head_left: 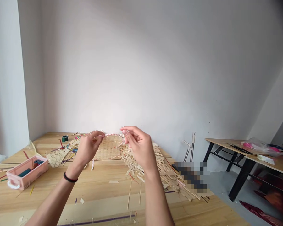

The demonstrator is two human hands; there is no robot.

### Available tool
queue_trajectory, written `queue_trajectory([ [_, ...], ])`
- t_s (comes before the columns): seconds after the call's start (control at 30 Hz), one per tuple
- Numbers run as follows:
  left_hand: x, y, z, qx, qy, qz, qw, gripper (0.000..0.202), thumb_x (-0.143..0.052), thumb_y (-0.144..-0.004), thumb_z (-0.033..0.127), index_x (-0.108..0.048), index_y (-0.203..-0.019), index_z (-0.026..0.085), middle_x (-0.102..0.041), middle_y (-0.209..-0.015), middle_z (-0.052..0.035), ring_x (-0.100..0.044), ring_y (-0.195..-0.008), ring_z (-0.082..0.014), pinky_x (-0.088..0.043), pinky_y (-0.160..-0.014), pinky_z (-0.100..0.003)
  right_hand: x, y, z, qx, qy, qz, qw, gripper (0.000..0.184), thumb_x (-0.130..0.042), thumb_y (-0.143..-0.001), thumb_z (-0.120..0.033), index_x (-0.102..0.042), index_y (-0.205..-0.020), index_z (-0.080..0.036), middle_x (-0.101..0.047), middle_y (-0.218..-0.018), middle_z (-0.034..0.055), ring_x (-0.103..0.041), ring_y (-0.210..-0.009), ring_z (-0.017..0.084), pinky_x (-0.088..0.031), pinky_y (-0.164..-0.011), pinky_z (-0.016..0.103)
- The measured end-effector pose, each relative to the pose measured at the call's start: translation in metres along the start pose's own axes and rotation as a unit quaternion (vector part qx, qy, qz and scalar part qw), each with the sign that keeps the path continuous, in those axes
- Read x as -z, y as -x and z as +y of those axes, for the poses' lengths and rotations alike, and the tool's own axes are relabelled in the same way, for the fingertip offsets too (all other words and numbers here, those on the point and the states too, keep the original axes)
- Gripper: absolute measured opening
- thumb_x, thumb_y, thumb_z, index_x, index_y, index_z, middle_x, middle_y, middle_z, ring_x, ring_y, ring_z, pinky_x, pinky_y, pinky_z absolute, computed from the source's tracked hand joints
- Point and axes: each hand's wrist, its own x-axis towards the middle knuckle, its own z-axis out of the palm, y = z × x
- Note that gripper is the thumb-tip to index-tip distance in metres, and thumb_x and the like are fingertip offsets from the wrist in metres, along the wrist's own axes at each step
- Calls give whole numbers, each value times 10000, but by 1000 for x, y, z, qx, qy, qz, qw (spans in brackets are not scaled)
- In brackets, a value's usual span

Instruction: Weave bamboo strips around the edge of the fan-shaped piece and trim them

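A pale woven bamboo-strip panel (108, 148) is held up over the table, with pinkish binding along its top edge and right side. My left hand (87, 147), with a black band on its wrist, pinches the panel's upper left corner between thumb and fingers. To the right of the panel is my right hand (140, 147), raised slightly above the top edge. Its thumb and fingers are drawn together near the panel's upper right corner. Whatever may be between those fingertips is too small to make out.
A heap of loose bamboo strips (165, 175) covers the table's right part. At left stand a pink basket (29, 174) with thread spools, a woven scrap (58, 157) and a green tape roll (65, 138). A second table (250, 150) is at far right.
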Motion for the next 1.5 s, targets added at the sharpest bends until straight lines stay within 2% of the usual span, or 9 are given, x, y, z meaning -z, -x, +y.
queue_trajectory([
  [0.1,5,1,10,7,23,17,1000,379,-564,-977,547,-760,-981,223,-836,-934,-69,-787,-764,-226,-590,-717,-312,-14,-3,10,-27,27,-67,997,221,-635,-1024,-335,-793,-1080,-191,-625,-693,-21,-549,-595,113,-441,-572,238],
  [0.17,8,3,18,11,41,29,999,371,-591,-969,552,-760,-989,223,-836,-938,-66,-794,-781,-231,-602,-728,-316,-21,-3,12,-21,49,-90,995,222,-590,-1024,-277,-782,-1093,-189,-648,-727,-11,-565,-612,117,-447,-582,239],
  [0.3,12,5,34,15,63,48,997,316,-646,-935,518,-768,-955,227,-831,-912,-51,-795,-776,-230,-592,-691,-308,-25,-2,9,15,85,-85,993,213,-579,-1019,-265,-770,-1078,-192,-623,-699,-15,-549,-609,130,-441,-590,255],
  [0.53,11,8,46,25,68,54,996,310,-652,-914,510,-758,-933,219,-818,-878,-55,-784,-754,-227,-569,-618,-289,-24,-1,5,18,91,-81,992,205,-583,-989,-235,-778,-1041,-193,-560,-641,-42,-467,-570,122,-414,-603,266],
  [0.87,10,10,43,48,59,43,996,343,-661,-913,553,-760,-956,227,-821,-879,-54,-807,-811,-257,-566,-617,-295,-23,-3,6,24,89,-80,992,226,-574,-947,-153,-786,-1023,-180,-531,-640,-53,-448,-580,117,-410,-634,273],
  [1.07,10,10,43,48,53,47,996,358,-679,-906,576,-754,-965,231,-816,-879,-46,-804,-777,-241,-537,-567,-272,-23,-4,6,40,102,-78,991,186,-596,-977,-181,-779,-1010,-182,-500,-621,-61,-410,-576,119,-394,-634,276],
  [1.3,9,8,36,51,39,54,996,353,-689,-912,582,-758,-977,242,-820,-866,-31,-796,-719,-209,-529,-549,-248,-22,-5,6,49,89,-83,991,191,-583,-989,-185,-771,-1018,-183,-667,-736,-20,-507,-606,118,-432,-651,269],
  [1.5,9,7,38,46,42,56,996,336,-706,-905,568,-762,-973,243,-811,-824,-25,-818,-781,-227,-506,-525,-230,-22,-7,7,42,74,-81,993,172,-595,-989,-184,-765,-1007,-171,-726,-812,0,-545,-631,108,-441,-655,259],
])
